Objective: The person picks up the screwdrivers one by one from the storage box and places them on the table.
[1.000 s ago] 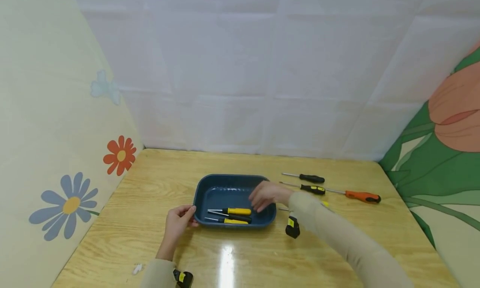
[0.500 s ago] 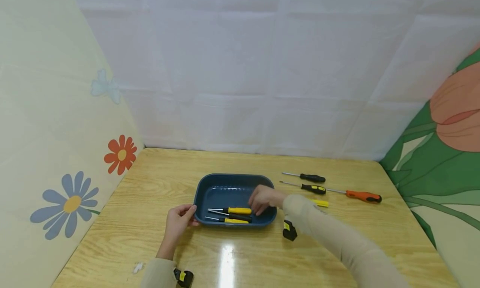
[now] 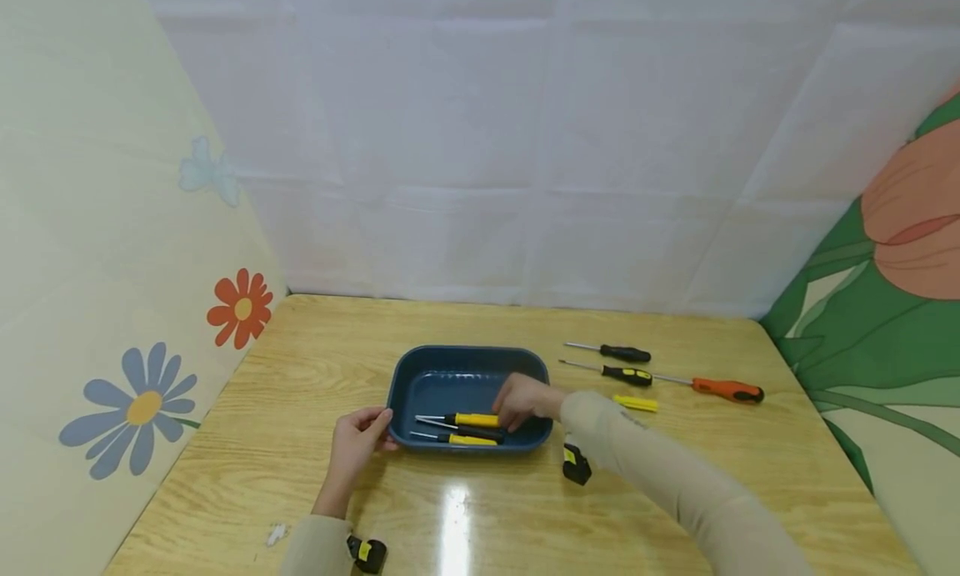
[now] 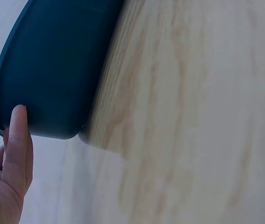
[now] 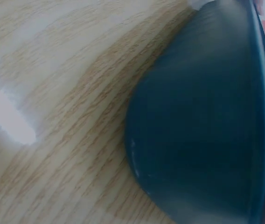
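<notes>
A dark blue tray (image 3: 468, 353) sits on the wooden table, with several screwdrivers inside along its near side. My left hand (image 3: 356, 444) pinches the tray's left rim, thumb on top and fingers (image 4: 18, 135) against the outer wall in the left wrist view. Inside the tray's right part, my right hand (image 3: 525, 399) has curled fingers at the butt end of a yellow-handled screwdriver (image 3: 474, 420), covering its tip. Just below lie a black-handled screwdriver (image 3: 480, 433) and another yellow-handled one (image 3: 471, 440). In the right wrist view the tray wall (image 5: 198, 116) hides most of that hand.
Right of the tray lie two black-handled screwdrivers, one plain (image 3: 625, 354) and one with yellow marks (image 3: 627, 376). Beyond them is an orange-handled screwdriver (image 3: 727, 390). A yellow handle (image 3: 636, 403) shows beside my right sleeve. A white scrap (image 3: 277, 534) lies front left.
My right hand has lowered into the tray and shifted slightly left, its fingers curling in to the yellow handle's end. My left hand keeps its hold on the rim; the tray stays put.
</notes>
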Motion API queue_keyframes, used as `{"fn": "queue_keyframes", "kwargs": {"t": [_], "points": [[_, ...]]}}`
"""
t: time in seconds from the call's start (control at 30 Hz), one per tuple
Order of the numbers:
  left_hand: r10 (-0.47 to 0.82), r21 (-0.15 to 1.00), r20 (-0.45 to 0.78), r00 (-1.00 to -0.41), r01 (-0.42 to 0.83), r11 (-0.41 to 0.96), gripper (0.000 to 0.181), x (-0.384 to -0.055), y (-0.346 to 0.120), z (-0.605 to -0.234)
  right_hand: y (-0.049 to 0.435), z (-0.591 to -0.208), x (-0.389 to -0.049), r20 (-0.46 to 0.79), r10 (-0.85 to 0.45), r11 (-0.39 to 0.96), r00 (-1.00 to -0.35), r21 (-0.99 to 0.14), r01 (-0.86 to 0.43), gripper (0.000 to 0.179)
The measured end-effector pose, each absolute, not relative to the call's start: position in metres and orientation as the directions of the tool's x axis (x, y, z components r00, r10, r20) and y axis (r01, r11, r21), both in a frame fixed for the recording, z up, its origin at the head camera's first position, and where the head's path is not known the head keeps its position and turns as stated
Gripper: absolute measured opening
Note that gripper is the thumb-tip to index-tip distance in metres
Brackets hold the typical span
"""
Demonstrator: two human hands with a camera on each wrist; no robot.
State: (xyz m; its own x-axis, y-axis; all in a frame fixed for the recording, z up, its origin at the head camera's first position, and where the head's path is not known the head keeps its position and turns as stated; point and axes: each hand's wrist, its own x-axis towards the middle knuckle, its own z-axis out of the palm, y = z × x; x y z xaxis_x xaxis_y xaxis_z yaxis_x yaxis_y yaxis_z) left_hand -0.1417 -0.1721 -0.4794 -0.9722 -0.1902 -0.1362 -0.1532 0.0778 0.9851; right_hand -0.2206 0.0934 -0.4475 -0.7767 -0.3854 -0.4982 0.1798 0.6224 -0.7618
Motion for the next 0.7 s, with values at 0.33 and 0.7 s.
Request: {"fn": "queue_keyframes", "kwargs": {"t": [0.33, 0.7], "points": [[-0.199, 0.985, -0.146, -0.969, -0.160, 0.060, 0.024, -0.1406, -0.1709, -0.4757, 0.0889, -0.4516, -0.2160, -0.455, -0.365, 0.684, -0.812, -0.723, 0.098, 0.011], [-0.195, 0.985, -0.151, -0.969, -0.165, 0.058, 0.026, -0.1419, -0.1702, -0.4737, 0.0874, -0.4518, -0.2152, -0.395, -0.430, 0.749, -0.812, -0.658, -0.077, 0.010]]}}
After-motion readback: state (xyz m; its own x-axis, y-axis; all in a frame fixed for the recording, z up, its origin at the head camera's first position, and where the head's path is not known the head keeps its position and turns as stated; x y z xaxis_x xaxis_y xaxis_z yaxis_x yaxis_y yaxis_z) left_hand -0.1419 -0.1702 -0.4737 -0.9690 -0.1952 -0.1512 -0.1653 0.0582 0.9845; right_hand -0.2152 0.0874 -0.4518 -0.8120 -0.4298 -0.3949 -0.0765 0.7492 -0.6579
